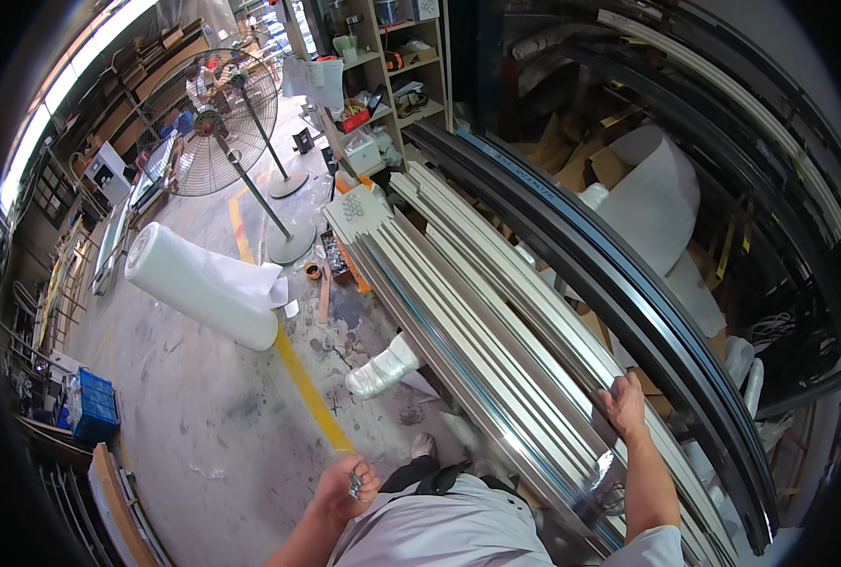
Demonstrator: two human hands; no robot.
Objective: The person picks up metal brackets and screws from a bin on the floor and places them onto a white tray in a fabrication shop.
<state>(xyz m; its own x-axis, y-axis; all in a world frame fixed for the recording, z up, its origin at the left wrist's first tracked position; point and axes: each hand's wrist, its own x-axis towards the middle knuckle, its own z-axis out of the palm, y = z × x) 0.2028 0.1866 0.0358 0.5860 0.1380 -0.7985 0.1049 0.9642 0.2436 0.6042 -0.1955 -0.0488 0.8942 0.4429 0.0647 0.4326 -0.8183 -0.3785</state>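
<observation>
My left hand (pixel 345 485) is closed in front of my body, away from the stack. A small greyish, shiny thing shows between its fingers, too little of it to name. To the right, my right hand (pixel 625 406) has its fingers curled over the edge of a long metal profile (pixel 572 326) in a stack of pale and grey-brown profiles. Beside that forearm, a clear shiny wrapping (pixel 606 487) lies across the stack. More pale profiles (pixel 458 307), some with bluish strips, run lengthwise at its left side.
Long black profiles (pixel 619 274) lie to the right of the stack. A wrapped support (pixel 382 367) sticks out leftward below it. On the floor stand a big white foam roll (pixel 203 283) and pedestal fans (pixel 288 242). Shelves (pixel 392 61) stand behind; a blue crate (pixel 96 404) sits left.
</observation>
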